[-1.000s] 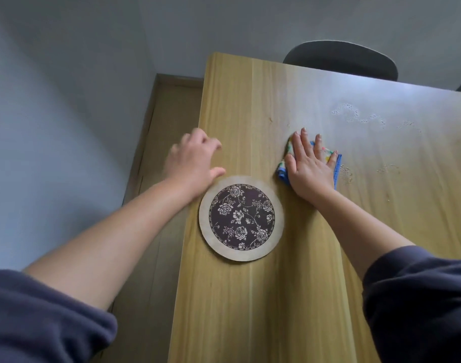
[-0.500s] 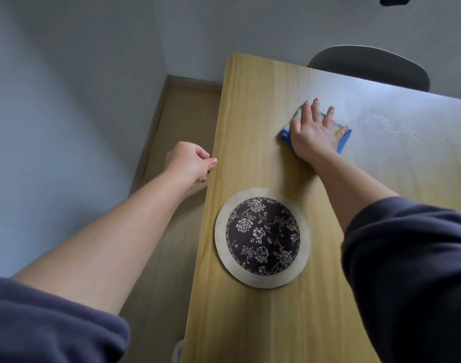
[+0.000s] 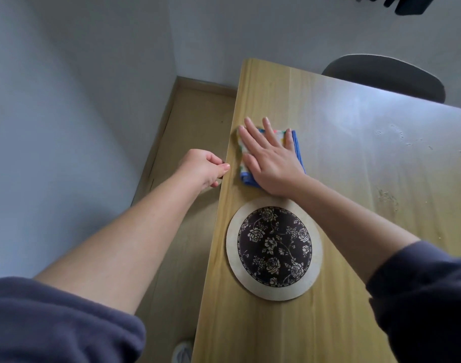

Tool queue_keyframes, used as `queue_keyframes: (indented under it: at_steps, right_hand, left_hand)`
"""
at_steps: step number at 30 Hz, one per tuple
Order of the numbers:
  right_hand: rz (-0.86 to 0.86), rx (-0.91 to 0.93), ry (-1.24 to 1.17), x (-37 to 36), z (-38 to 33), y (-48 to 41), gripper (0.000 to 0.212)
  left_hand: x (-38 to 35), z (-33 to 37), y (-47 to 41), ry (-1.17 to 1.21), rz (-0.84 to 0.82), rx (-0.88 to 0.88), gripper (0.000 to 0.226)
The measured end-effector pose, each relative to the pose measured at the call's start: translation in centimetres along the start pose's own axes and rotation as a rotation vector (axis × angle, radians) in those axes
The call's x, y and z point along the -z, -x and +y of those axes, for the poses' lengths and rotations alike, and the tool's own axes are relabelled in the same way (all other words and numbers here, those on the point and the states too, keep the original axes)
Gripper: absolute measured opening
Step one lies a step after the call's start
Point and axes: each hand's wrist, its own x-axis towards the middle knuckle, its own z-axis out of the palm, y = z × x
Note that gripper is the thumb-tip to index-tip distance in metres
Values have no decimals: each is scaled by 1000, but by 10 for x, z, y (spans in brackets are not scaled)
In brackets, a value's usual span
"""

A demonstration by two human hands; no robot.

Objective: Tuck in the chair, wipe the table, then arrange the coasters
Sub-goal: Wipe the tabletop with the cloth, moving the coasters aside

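Head view: chair (image 3: 386, 77) at upper right looks tucked, so I'd say we're mid-wipe. Right hand (image 3: 271, 158) lies flat, fingers straight, pressing the cloth (image 3: 297, 146) by the surface's (image 3: 355, 179) left edge. Left hand (image 3: 202, 169) is curled at that edge; can't tell if it grips. Smudges remain right, with open room there. The coaster (image 3: 274, 247) sits just below, not yet arranged.

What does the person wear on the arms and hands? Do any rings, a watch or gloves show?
The top is dark greyish-blue, of soft fabric. The left sleeve and the right sleeve are pushed up and bunched, so the forearms are bare. The left hand and the right hand are bare too: no gloves, rings or watch show.
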Motion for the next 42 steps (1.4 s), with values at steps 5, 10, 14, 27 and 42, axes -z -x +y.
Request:
queue_keyframes:
  at_steps: [5,10,14,27,42]
  right_hand:
    - [19,-165,-48,9,4,-73,57]
    - [16,-147,-50,10,-5,-72,56]
    - [3,68,2,0,-14,-14,59]
    - [37,-186,-48,17,38,-141,56]
    - [45,-332,-99,35,85,-171,57]
  left_hand:
    - [0,0,1,7,3,28,12]
    - [-5,0,5,87,29,50,10]
    - [0,4,4,48,-45,73,12]
    - [24,22,-22,-428,-392,85,15]
    - [14,17,-17,-342,-274,10,16]
